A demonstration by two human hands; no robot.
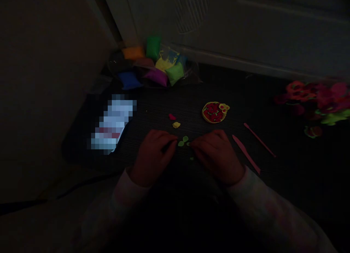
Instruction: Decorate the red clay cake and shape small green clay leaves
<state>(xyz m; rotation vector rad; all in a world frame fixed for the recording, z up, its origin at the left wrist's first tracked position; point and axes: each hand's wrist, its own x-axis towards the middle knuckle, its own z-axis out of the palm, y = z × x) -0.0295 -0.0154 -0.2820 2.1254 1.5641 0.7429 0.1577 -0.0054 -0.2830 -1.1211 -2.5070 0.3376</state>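
In the dim light, several small flat green clay pieces [185, 139] lie on the dark table between my two hands. My right hand [218, 156] is closed in a pinch, its fingertips on one small green clay piece [188, 144]. Just left of the pieces, my left hand [154, 156] has thumb and fingers together; what they hold, if anything, is hidden. Beyond the hands sit a yellow clay lump [176, 125] and a red clay lump [172, 117]. A round yellow clay basket [202, 116] with red and green bits stands farther back.
Two pink modelling tools, a knife [246, 154] and a thin stick [259, 140], lie right of my hand. A lit phone [113, 123] is at left. Bagged coloured clay [130, 80] is heaped at the back; colourful clay shapes [318, 98] are far right.
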